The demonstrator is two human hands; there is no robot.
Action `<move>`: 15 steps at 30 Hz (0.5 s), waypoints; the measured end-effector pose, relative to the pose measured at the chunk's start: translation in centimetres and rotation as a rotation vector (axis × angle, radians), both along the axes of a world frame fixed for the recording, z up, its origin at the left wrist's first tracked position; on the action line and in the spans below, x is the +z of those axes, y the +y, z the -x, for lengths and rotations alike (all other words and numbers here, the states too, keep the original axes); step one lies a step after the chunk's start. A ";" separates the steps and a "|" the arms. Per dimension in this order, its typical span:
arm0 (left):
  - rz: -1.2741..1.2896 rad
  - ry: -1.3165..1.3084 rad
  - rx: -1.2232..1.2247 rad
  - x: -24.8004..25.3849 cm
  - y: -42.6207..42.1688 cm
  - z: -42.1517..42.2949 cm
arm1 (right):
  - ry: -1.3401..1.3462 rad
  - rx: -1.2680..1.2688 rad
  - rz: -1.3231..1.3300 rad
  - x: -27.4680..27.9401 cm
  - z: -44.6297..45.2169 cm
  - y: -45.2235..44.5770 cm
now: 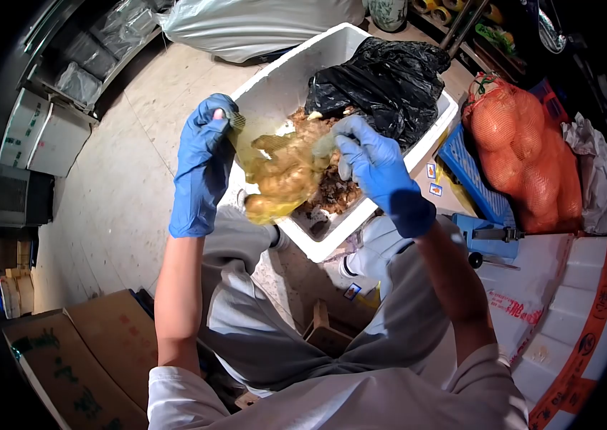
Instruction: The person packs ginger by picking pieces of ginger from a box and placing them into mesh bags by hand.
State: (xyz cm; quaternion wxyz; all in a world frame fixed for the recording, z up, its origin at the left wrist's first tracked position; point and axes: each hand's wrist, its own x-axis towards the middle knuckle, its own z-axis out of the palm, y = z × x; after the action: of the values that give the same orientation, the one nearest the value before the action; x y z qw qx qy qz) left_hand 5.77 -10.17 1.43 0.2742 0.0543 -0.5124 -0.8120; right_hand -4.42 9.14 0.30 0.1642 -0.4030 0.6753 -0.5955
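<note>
A yellow mesh bag [274, 193] hangs stretched between my two blue-gloved hands, over a white foam box [274, 75]. My left hand [205, 161] is closed on the bag's left edge, the thumb pressed against the fingers. At the bag's right side, my right hand [373, 159] pinches with its fingertips. Tan knobbly lumps that look like ginger show through the netting; I cannot tell whether they are in the bag or behind it. Brown crumbly matter [339, 192] lies in the box below my right hand. A black plastic bag [386, 82] covers the box's far right part.
Right of the box stand a blue plastic basket [472, 175] and an orange net sack [522, 154] of round produce. White foam boxes [533, 294] with red tape are at lower right. Cardboard boxes [81, 358] sit at lower left. A silver-grey sack [260, 29] lies behind.
</note>
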 end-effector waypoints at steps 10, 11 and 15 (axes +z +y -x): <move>1.383 -0.079 0.023 -0.1 0.6 0.2 | 0.788 -0.087 0.139 1.5 3.7 2.1; 1.457 -0.117 0.128 -0.4 0.8 0.3 | 0.791 -0.082 0.140 1.7 4.1 2.1; 1.534 0.054 0.016 -1.7 -1.5 1.0 | 0.930 0.038 0.043 2.7 5.1 1.9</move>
State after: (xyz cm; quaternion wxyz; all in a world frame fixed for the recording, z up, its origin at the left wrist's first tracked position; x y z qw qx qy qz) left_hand 4.79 -11.68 -0.29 0.2533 -0.1676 -0.9250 -0.2281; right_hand -9.50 11.05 2.98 -0.1536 -0.6429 0.6571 -0.3624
